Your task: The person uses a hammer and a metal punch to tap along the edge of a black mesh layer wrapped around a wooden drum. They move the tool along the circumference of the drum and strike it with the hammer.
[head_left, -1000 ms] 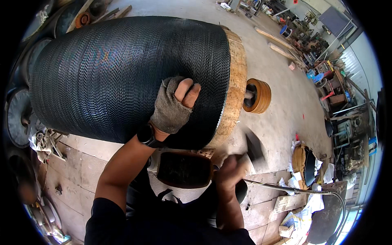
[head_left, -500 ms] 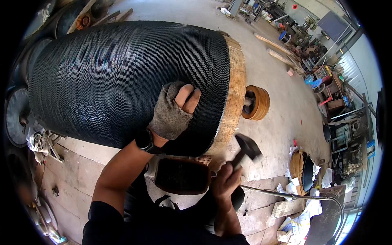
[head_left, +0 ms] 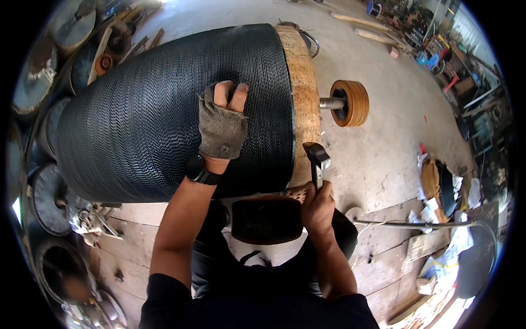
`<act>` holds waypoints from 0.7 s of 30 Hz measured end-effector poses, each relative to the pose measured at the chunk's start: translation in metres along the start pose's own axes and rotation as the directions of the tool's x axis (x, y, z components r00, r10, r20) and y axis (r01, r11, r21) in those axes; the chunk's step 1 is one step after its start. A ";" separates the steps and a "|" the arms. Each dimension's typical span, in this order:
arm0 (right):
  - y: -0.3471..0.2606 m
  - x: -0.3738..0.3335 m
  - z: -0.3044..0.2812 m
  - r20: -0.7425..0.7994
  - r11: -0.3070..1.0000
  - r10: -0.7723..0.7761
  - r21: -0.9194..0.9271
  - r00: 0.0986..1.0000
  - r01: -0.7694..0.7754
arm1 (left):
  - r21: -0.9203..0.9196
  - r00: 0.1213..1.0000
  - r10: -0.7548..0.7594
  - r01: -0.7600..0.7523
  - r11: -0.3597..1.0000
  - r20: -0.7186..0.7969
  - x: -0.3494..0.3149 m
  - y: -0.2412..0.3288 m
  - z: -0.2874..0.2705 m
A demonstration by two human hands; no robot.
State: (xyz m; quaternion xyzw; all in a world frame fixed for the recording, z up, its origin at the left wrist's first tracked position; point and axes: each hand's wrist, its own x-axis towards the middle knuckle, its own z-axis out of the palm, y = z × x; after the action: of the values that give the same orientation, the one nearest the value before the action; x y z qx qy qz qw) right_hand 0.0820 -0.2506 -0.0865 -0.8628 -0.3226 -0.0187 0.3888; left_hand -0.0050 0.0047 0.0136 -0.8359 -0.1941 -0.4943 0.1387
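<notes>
A big barrel-shaped roller, covered in close rows of black, toothed-looking strip, lies across the view in front of me. Its right end is a bare band of pale wood. My left hand, in a grey fingerless glove, rests on the black covering left of that band. Its fingers are curled, and whatever they may hold is hidden. My right hand grips a hammer by its handle. The hammer head is raised in front of the lower part of the wooden band; whether it touches cannot be told.
From the roller's right end a metal shaft carries a brown grooved pulley. A dark open box sits between my knees. Round metal discs line the left. A hose-fitted rod and scrap lie at the right.
My right hand has brought the hammer up and closer to the wooden band, its handle now more upright. My left hand stays on the roller. The whole view has shifted and turned.
</notes>
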 end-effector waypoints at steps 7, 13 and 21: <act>0.003 -0.023 -0.015 0.017 0.963 0.012 0.269 1.000 -0.016 | -0.512 0.999 0.033 -0.014 0.859 0.028 -0.036 0.080 -0.023; 0.000 -0.018 -0.026 0.037 0.961 -0.004 0.278 0.999 -0.006 | -0.596 0.967 -0.068 0.207 0.776 0.248 -0.050 0.094 -0.010; 0.000 -0.015 -0.025 0.023 0.950 -0.041 0.311 0.999 0.032 | -0.457 0.929 -0.034 0.214 0.863 0.370 -0.020 0.100 -0.015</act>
State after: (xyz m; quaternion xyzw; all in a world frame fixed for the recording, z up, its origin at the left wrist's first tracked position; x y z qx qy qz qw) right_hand 0.0755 -0.2758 -0.0728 -0.7851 -0.3432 0.0376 0.5143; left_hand 0.0210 -0.0942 -0.0009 -0.9032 -0.1383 -0.3789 -0.1467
